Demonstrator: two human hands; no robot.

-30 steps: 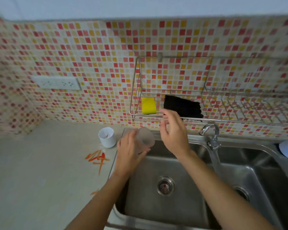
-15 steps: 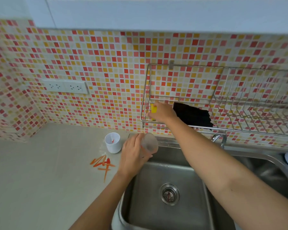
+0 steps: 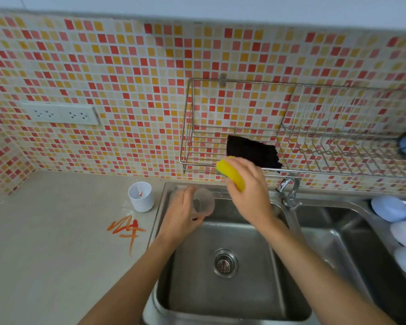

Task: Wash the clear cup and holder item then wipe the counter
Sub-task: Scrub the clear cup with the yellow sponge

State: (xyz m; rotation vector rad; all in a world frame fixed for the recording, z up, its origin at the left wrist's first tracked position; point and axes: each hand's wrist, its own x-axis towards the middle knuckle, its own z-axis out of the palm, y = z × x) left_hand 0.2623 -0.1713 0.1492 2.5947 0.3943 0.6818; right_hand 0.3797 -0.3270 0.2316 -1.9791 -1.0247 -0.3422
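My left hand [image 3: 181, 216] grips the clear cup [image 3: 203, 204] over the back left of the sink basin [image 3: 220, 289], its mouth tilted toward the right. My right hand [image 3: 249, 191] holds a yellow sponge [image 3: 231, 174] just right of and above the cup, below the wire rack. The white holder cup [image 3: 141, 196], with a red smear inside, stands upright on the counter [image 3: 56, 254] left of the sink. Orange-red streaks [image 3: 126, 228] mark the counter in front of it.
A wire rack [image 3: 291, 170] on the tiled wall holds a black cloth [image 3: 252, 151]. The faucet [image 3: 290, 191] stands between two basins. White and blue dishes [image 3: 399, 219] sit at the right edge. A wall socket [image 3: 61, 113] is at the left.
My right hand has taken the yellow sponge out of the wire rack and brought it down beside the cup. My left hand has kept the cup over the sink.
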